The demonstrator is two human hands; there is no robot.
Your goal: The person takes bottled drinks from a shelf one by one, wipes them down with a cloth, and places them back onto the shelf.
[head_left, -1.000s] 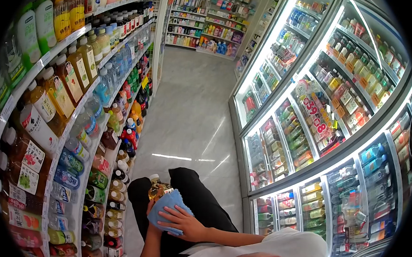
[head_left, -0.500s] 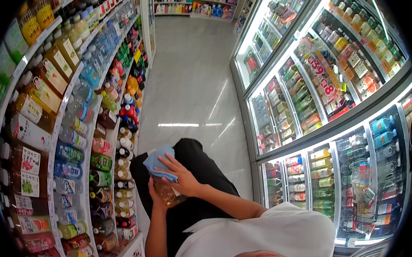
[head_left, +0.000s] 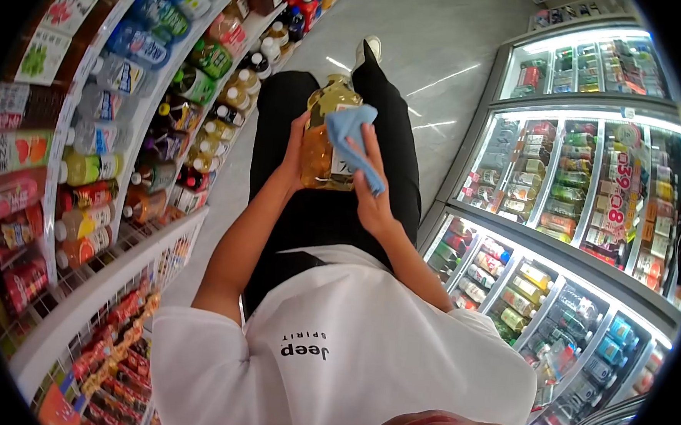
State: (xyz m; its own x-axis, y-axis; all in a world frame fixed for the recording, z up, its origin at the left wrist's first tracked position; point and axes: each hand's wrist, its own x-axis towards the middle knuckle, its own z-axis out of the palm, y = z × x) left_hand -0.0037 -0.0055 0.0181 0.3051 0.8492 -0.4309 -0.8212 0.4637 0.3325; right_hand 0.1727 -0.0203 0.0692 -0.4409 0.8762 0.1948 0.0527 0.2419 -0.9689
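Observation:
A large clear bottle (head_left: 318, 151) of amber drink stands over my lap, its yellowish top pointing away from me. A white label with dark characters shows on its right part. My left hand (head_left: 293, 162) grips the bottle's left side; most of those fingers are hidden behind it. On the right side, my right hand (head_left: 374, 195) presses a folded light-blue cloth (head_left: 351, 128) against the bottle. The cloth covers part of the label and the shoulder.
To my left, shelves (head_left: 94, 69) carry rows of bottled drinks. A white wire rack (head_left: 97, 300) with red packets stands nearer. Lit glass-door coolers (head_left: 500, 105) full of drinks line the right. Grey shiny floor (head_left: 419, 40) runs between them.
My view has swung left and down. The bottle has come upright from a tilted pose, and the cloth has gone from its top end to its right side.

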